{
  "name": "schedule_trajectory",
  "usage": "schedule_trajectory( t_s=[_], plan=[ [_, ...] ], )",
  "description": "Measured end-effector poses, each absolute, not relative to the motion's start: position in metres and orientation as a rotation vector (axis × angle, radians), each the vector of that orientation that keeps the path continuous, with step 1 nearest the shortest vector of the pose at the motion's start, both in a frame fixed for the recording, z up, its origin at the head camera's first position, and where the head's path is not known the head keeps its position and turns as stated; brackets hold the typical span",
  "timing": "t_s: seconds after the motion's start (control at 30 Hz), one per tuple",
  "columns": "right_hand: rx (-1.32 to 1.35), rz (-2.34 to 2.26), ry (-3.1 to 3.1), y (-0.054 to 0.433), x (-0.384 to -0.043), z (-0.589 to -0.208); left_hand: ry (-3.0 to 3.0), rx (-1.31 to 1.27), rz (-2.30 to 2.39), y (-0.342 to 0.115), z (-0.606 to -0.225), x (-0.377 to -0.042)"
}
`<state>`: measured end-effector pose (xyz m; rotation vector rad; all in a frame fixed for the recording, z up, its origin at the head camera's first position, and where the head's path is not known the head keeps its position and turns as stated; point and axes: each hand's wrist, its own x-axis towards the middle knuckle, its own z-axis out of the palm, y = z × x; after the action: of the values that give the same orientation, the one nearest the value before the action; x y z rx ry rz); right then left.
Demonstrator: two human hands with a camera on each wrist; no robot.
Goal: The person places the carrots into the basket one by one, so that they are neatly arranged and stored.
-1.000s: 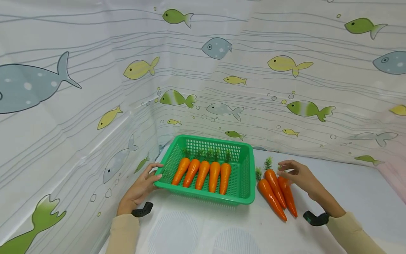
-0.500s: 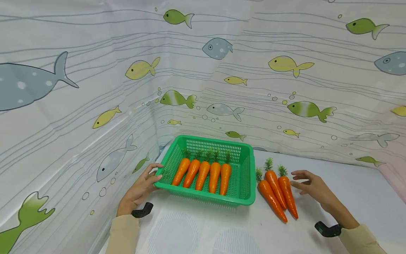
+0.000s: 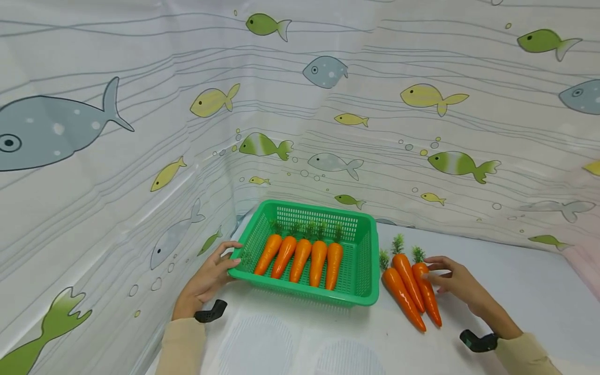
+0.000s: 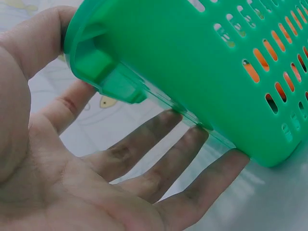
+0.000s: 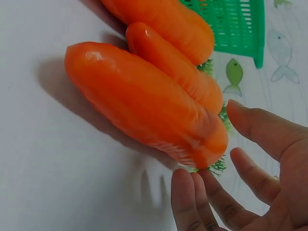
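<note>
Though left hand (image 3: 208, 276) at rim (image 3: 304, 289), room inside basket (image 3: 348, 265)

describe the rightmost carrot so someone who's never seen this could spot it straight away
Find the green basket holding five carrots, then look to its right on the white table. Three loose carrots lie there side by side, pointed tips toward the person. Yours is the rightmost carrot, farthest from the basket, the only one with the right grip at its thick end.

No readable text, label or number, the black wrist devices (image 3: 211, 312) (image 3: 478, 342) perhaps too small to tell.
</note>
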<state>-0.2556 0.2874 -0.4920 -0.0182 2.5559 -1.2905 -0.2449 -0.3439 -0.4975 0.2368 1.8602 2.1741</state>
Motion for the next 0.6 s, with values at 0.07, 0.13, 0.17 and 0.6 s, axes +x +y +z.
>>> schedule_trajectory(
  t_s=[0.07, 0.13, 0.17, 0.6],
  plan=[
    [-0.019, -1.276, 2.562, 0.287, -0.257, -0.493, 1.854, 0.237, 2.180, -0.343, -0.497, -0.245],
    [-0.025, -1.270, 2.565, 0.287, -0.258, -0.494, 1.847, 0.231, 2.183, -0.343, -0.496, -0.245],
    [-0.030, -1.269, 2.567, 0.286, -0.258, -0.494, 1.845, 0.224, 2.186, -0.344, -0.496, -0.245],
    [-0.086, -1.205, 2.554, 0.281, -0.270, -0.497, 1.841, 0.225, 2.184, -0.341, -0.491, -0.245]
  ],
)
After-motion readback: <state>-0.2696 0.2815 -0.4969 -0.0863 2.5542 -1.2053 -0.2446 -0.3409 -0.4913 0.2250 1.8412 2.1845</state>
